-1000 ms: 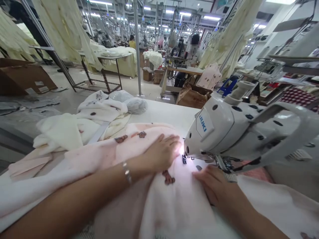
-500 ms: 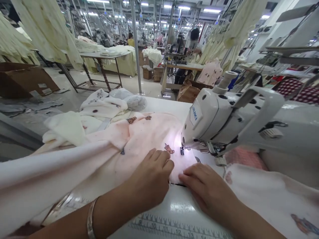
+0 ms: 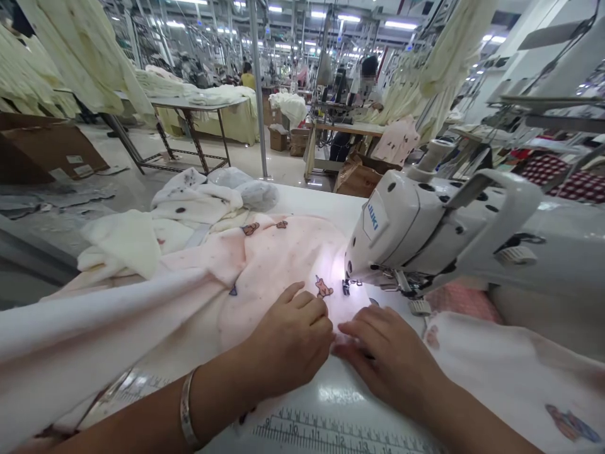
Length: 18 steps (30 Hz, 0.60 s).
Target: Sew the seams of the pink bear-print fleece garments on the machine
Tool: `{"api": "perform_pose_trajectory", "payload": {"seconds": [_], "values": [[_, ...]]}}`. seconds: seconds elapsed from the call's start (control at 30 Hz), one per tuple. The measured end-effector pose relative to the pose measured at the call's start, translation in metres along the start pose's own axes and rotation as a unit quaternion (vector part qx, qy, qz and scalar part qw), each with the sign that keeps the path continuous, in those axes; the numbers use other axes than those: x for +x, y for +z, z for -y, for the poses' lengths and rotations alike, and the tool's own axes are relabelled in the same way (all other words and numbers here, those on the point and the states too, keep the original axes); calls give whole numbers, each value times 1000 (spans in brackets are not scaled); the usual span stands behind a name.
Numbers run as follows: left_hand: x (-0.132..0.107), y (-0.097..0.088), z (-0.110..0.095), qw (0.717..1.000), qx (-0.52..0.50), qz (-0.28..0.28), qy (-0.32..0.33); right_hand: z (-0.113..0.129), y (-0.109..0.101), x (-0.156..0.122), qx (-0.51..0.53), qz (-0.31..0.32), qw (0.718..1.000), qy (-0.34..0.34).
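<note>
Pale pink fleece fabric (image 3: pixel 278 258) printed with small brown animals lies under the head of a white sewing machine (image 3: pixel 411 221). Its presser foot (image 3: pixel 346 287) rests on the lit part of the cloth. My left hand (image 3: pixel 295 334) is closed on the near edge of the fabric, fingers curled, left of and below the foot. Close by, my right hand (image 3: pixel 387 353) pinches the same edge between thumb and forefinger. The fingertips of both hands are partly hidden.
A printed ruler scale (image 3: pixel 331 435) runs along the table's front. White cloth pieces (image 3: pixel 193 202) are heaped at the back left. More printed fleece (image 3: pixel 515 366) lies on the right. Beyond stand a cardboard box (image 3: pixel 357 176), a metal pole (image 3: pixel 259 94) and a person (image 3: pixel 363 82) at another machine.
My left hand has shifted slightly right, toward my right hand. The right thumb and forefinger have moved slightly left, and the dark gap at the cloth's edge is now covered.
</note>
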<state>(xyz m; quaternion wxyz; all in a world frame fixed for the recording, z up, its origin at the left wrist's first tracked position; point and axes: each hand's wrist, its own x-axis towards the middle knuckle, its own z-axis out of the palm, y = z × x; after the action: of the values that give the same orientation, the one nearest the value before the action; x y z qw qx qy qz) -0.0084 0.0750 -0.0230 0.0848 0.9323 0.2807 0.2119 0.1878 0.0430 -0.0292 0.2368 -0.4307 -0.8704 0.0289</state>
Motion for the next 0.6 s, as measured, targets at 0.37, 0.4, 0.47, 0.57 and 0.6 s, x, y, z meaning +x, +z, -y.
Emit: {"api": "perform_pose_trajectory", "payload": {"seconds": [0.37,0.4,0.47,0.57,0.6], "values": [[4,-17,-3,993,18,120,-12,0,6,-1,-22,4,996,-83],[7,-18,-6,994,21,107,-14,1,5,-2,-14,12,997,-73],[11,-15,-12,995,23,89,-27,3,3,-4,8,29,998,-54],[10,-1,-14,993,36,96,-58,5,0,-9,31,46,998,-42],[6,4,-12,992,40,101,-57,5,-1,-10,34,47,997,-40]]}}
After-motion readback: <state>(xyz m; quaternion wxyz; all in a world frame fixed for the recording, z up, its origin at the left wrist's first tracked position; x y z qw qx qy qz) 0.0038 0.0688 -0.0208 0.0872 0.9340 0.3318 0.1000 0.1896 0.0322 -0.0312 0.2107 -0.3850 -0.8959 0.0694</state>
